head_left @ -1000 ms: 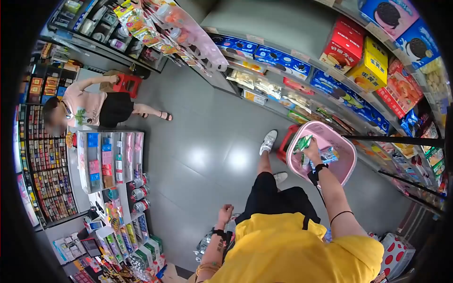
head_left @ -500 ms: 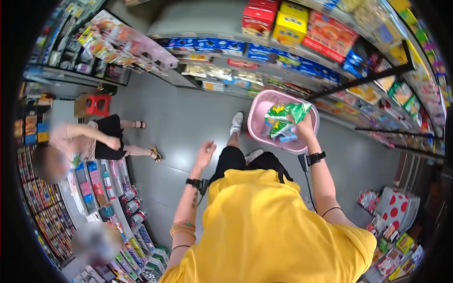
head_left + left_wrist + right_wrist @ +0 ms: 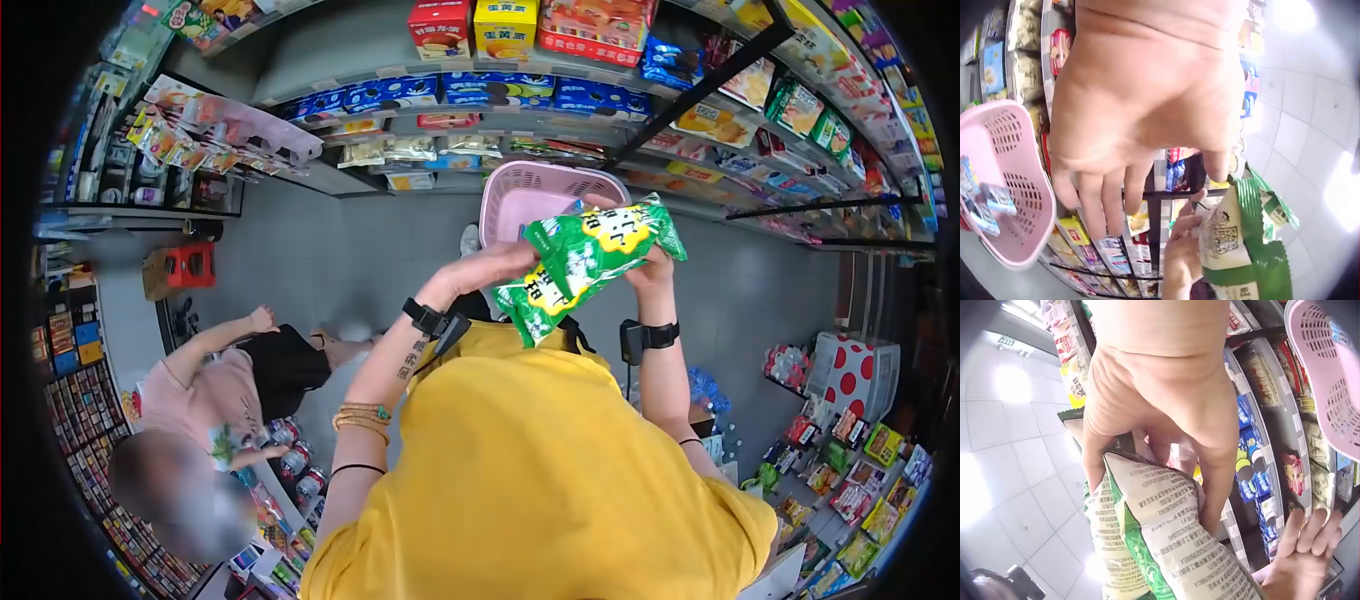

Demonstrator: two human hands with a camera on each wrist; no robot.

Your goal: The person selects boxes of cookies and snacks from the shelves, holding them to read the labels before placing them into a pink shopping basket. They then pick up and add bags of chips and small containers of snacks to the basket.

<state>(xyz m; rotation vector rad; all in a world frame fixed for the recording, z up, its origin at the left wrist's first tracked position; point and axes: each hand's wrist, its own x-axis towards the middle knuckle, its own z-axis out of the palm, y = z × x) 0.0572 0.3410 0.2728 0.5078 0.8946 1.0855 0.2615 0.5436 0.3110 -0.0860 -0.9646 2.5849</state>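
Two green-and-white snack bags (image 3: pixel 600 245) overlap in front of the yellow shirt, above the pink basket. My right hand (image 3: pixel 655 270) grips them at their right part; the right wrist view shows its thumb and fingers (image 3: pixel 1160 412) round the bags' upper ends, with printed backs (image 3: pixel 1172 531). My left hand (image 3: pixel 500 265) is by the bags' left end. Its fingers extend loosely in the left wrist view (image 3: pixel 1141 119), with the thumb near a bag's edge (image 3: pixel 1250 206); whether it touches is unclear. Small blue packets (image 3: pixel 999 199) lie in the pink basket (image 3: pixel 1041 219).
Stocked shelves (image 3: pixel 400 110) run behind the basket, with a dark metal bar (image 3: pixel 700 85) at their right. A person in a pink top (image 3: pixel 215 390) leans by the counter at left. A red stool (image 3: pixel 190 266) stands beyond. Goods and a polka-dot box (image 3: pixel 850 370) are at right.
The right hand has lifted the green bags out of the basket toward the body. The left hand has moved right, up to them. The person in pink has moved closer along the counter.
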